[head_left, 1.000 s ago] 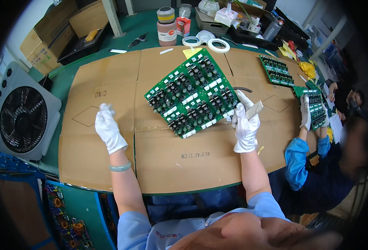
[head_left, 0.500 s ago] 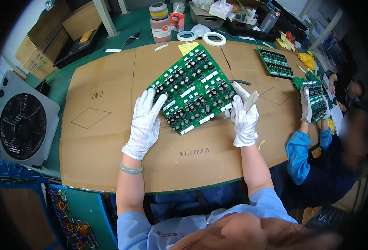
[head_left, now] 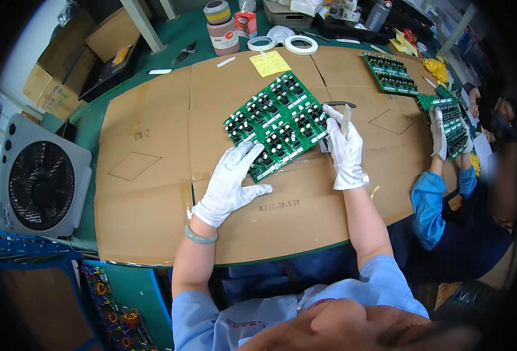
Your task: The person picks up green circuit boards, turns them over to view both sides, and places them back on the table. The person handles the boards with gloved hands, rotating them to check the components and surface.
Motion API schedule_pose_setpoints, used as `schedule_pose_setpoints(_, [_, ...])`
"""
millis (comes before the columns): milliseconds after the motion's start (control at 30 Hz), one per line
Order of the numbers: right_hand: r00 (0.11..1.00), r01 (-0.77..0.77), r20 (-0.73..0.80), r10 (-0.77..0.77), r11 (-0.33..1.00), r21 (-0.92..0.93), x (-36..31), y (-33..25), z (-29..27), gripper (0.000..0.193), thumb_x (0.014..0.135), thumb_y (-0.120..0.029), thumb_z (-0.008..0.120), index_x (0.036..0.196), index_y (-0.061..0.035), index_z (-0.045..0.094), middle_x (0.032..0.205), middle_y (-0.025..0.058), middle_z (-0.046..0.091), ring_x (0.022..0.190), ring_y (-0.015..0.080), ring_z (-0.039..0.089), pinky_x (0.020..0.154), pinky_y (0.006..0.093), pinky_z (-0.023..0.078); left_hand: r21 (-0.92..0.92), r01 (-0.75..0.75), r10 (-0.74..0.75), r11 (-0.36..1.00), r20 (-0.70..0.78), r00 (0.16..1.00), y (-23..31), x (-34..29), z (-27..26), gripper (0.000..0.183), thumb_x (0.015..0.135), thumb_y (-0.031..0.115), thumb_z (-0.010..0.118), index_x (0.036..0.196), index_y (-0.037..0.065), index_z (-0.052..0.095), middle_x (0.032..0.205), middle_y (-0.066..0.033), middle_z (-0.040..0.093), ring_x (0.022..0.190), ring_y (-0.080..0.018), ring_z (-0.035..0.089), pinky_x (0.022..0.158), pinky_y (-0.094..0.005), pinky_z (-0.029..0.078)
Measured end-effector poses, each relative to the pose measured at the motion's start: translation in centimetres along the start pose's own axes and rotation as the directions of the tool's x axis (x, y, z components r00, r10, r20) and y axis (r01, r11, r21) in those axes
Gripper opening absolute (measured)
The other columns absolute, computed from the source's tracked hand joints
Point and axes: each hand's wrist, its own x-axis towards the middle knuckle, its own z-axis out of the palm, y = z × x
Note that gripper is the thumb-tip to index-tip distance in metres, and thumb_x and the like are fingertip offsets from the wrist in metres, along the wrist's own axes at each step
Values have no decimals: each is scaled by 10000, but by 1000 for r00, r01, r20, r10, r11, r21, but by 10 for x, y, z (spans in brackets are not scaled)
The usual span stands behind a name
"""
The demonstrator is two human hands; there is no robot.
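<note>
A green circuit board (head_left: 285, 121) packed with black and white components is in front of me, turned at an angle over the cardboard. My left hand (head_left: 229, 181), in a white glove, rests its outstretched fingers on the board's lower left part, with the thumb spread away. At the board's right edge, my gloved right hand (head_left: 345, 147) is closed around a small flat greyish piece (head_left: 345, 119); its kind is unclear. A dark curved handle (head_left: 341, 104) juts out just beyond those fingers. Whether the right hand also grips the board or that handle cannot be told.
Brown cardboard (head_left: 147, 216) covers the bench. A yellow paper slip (head_left: 271, 63), tape rolls (head_left: 301, 45), a pink jar (head_left: 223, 37) and pliers (head_left: 185, 51) lie beyond. A fan (head_left: 41, 175) stands left. At right, a co-worker's gloved hands (head_left: 439, 136) hold another board; one more board (head_left: 390, 74) lies nearby.
My left hand has slid from the board's upper left edge to its lower left part. The board appears smaller and lower, leaving more of the yellow slip visible. The right hand's fingers have drawn closer together.
</note>
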Motion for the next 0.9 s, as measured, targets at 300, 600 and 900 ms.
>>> schedule_pose_setpoints(300, [999, -13, 44, 6, 988, 155, -3, -8, -2, 281, 935, -158, 529, 1152, 11, 587, 1029, 28, 623, 640, -11, 421, 545, 141, 355, 77, 53, -54, 996, 9, 999, 8, 5, 9, 767, 652, 332, 792, 1283, 34, 474, 1257, -223, 504, 1143, -366, 496, 965, -415, 400])
schedule_pose_setpoints(600, [996, -83, 34, 77, 969, 234, 1, -2, -1, 276, 920, -99, 540, 1155, 43, 563, 1149, 102, 598, 1029, 128, 555, 914, 255, 431, 90, 56, -55, 994, -13, 998, 10, 8, 14, 747, 669, 309, 786, 1287, 33, 471, 1282, -219, 492, 1152, -361, 492, 969, -411, 397])
schedule_pose_setpoints(900, [996, -80, 47, 71, 972, 220, 3, 10, -2, 341, 911, -117, 554, 1204, 56, 530, 1118, 65, 590, 929, 73, 530, 815, 196, 423, -76, 54, -62, 996, -114, 992, 6, 3, 5, 591, 723, 203, 758, 1233, 23, 520, 1245, -166, 543, 1158, -309, 509, 982, -379, 394])
